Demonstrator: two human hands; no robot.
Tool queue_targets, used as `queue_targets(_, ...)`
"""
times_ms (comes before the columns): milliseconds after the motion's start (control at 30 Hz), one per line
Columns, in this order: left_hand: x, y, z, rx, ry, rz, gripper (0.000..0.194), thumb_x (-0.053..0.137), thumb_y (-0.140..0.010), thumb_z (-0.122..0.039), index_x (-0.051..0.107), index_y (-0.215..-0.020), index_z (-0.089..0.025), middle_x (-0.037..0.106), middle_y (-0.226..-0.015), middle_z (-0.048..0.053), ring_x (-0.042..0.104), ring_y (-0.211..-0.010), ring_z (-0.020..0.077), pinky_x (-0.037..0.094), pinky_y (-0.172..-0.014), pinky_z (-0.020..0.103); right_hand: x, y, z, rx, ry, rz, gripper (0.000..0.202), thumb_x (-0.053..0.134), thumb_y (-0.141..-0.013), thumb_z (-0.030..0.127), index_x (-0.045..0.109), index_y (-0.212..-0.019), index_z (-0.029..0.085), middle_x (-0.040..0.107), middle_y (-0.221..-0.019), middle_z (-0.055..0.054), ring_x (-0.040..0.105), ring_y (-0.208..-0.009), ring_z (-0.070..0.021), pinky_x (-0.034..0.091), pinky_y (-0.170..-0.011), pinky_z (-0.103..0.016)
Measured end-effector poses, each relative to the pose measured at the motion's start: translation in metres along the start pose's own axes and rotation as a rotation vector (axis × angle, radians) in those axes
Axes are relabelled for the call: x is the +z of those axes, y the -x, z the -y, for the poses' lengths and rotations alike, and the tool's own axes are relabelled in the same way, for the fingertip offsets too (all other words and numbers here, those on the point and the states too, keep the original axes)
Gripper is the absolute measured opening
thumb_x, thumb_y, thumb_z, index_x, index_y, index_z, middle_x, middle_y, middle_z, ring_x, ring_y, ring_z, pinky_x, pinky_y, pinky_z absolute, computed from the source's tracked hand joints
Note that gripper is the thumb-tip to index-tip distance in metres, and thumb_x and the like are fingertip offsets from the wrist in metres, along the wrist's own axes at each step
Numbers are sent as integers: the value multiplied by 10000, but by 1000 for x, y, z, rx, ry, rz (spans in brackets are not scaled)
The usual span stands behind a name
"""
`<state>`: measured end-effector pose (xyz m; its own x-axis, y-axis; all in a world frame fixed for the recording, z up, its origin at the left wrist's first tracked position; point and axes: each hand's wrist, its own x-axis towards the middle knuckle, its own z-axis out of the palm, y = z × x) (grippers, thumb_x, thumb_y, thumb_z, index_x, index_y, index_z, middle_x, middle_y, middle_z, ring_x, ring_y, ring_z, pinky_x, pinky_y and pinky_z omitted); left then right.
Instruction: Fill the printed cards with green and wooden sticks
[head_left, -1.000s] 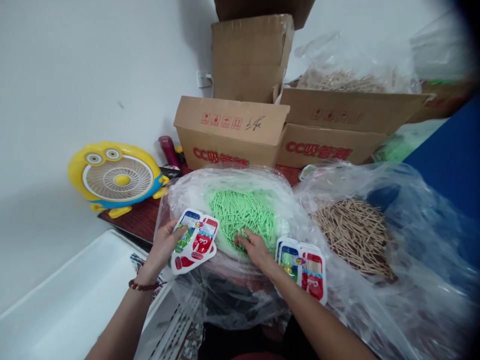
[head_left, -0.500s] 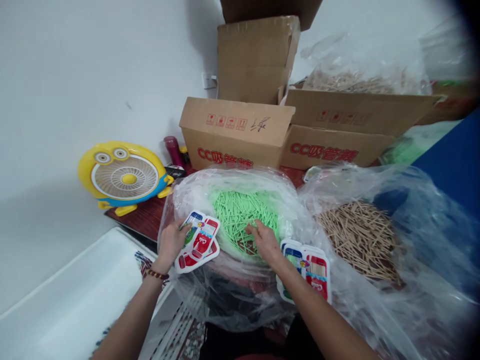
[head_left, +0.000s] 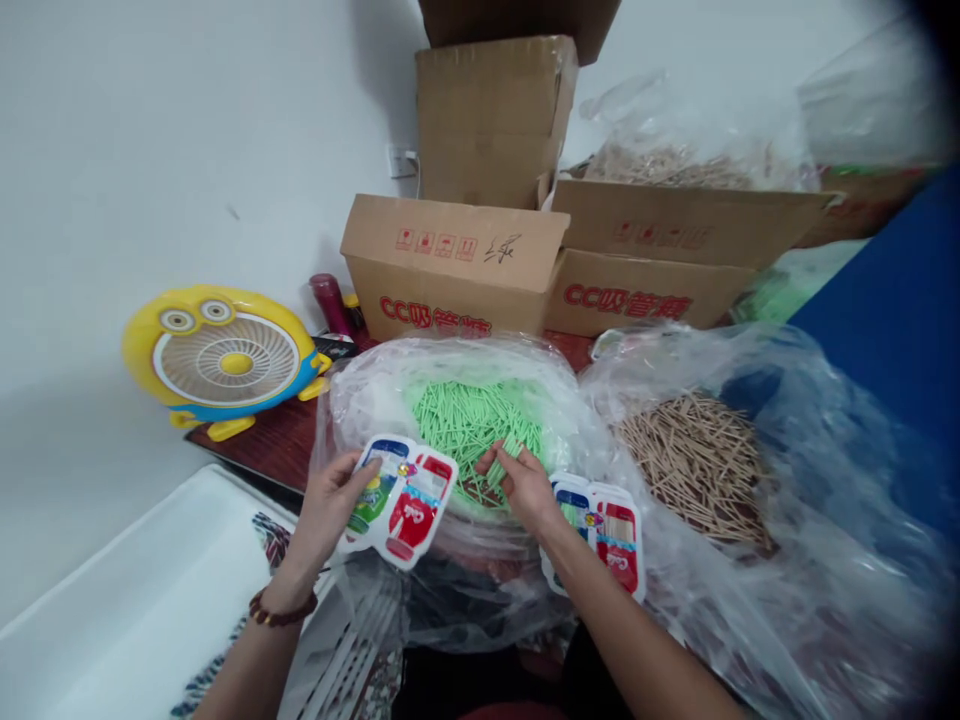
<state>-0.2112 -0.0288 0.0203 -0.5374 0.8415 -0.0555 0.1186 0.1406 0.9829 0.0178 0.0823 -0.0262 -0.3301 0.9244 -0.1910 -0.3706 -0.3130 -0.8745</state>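
My left hand (head_left: pixel 334 500), with a beaded bracelet on the wrist, pinches a printed blister card (head_left: pixel 411 505) showing a green and a red bottle shape. My right hand (head_left: pixel 521 485) has its fingers closed on a small bundle of green sticks (head_left: pixel 504 462). It is over the front right of the pile of green sticks (head_left: pixel 472 415), which lies in an open clear plastic bag (head_left: pixel 367 385). More printed cards (head_left: pixel 619 540) lie stacked just right of that bag, partly under my right forearm.
Brown sticks (head_left: pixel 694 465) lie in another clear bag on the right. Cardboard boxes (head_left: pixel 457 260) stand behind. A yellow fan (head_left: pixel 236 365) is at the left, above a white tub (head_left: pixel 150 600). Something blue (head_left: pixel 892 300) stands far right.
The card in my left hand has turned flatter toward the camera and moved slightly right. My right hand has lifted a bundle of green sticks from the pile. The view has shifted slightly.
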Motion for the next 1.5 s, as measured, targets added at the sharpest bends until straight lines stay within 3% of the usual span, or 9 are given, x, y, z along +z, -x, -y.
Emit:
queue_targets(167, 37, 28, 5, -131, 140, 286, 272, 724, -711, -404, 616, -781, -165, 662, -661, -11, 598, -572, 144, 467, -547, 228, 1, 3, 17, 14, -279, 85, 262, 725, -721, 327, 567, -888, 201, 659, -737, 18, 620, -619, -134, 490, -629, -280)
queue_targets(333, 62, 44, 19, -133, 103, 352, 283, 683, -751, -401, 564, -680, -155, 587, -598, -25, 508, -519, 102, 400, -500, 197, 1, 4, 21, 2, -240, 102, 265, 696, -748, 367, 552, -894, 198, 652, -775, -1, 618, -663, -146, 476, -639, -288)
queue_targets(500, 72, 49, 20, -163, 68, 400, 289, 671, -753, -414, 591, -695, -143, 583, -610, -14, 507, -536, 109, 389, -510, 203, -1, 19, 31, -4, 361, 299, 235, 575, -827, 429, 522, -840, 201, 615, -753, 2, 558, -643, -139, 413, -585, -261)
queue_targets(633, 77, 49, 20, -189, 58, 422, 296, 662, -754, -426, 597, -701, -142, 583, -615, -9, 504, -543, 115, 377, -507, 205, -3, 35, 42, -233, 909, 473, 162, 449, -911, 335, 461, -803, 215, 542, -721, 18, 494, -649, -134, 360, -611, -254)
queue_targets(733, 79, 49, 23, -173, 24, 446, 307, 639, -774, -433, 571, -683, -147, 529, -581, -27, 448, -518, 99, 341, -489, 199, -5, 39, 46, -352, 1136, 543, 105, 414, -915, 240, 435, -815, 216, 537, -768, -3, 495, -702, -152, 344, -644, -264)
queue_targets(833, 79, 51, 24, -125, -17, 474, 338, 621, -791, -429, 497, -630, -160, 438, -557, -50, 369, -510, 84, 291, -474, 195, -6, 42, 49, -333, 1205, 552, 88, 405, -923, 245, 423, -841, 220, 521, -739, 2, 487, -679, -154, 327, -625, -263)
queue_targets(1033, 78, 55, 15, -6, -91, 530, 346, 546, -848, -416, 480, -623, -163, 361, -578, -53, 312, -540, 89, 272, -501, 208, -7, 47, 61, -262, 1024, 552, 141, 429, -926, 332, 454, -844, 220, 511, -697, 23, 487, -650, -144, 344, -626, -265)
queue_targets(1300, 79, 64, 18, 70, -81, 522, 323, 531, -854, -404, 554, -636, -167, 401, -594, -34, 332, -562, 111, 286, -531, 219, 6, 54, 66, -193, 51, 124, 203, 521, -870, 426, 511, -931, 233, 622, -741, 12, 603, -674, -163, 471, -756, -334)
queue_targets(1500, 89, 68, 16, 85, -38, 527, 376, 504, -869, -429, 495, -597, -170, 365, -572, -41, 306, -545, 107, 272, -513, 224, 21, 67, 53, -121, -115, 12, 203, 566, -831, 437, 527, -923, 260, 649, -801, -5, 653, -862, -220, 505, -807, -376)
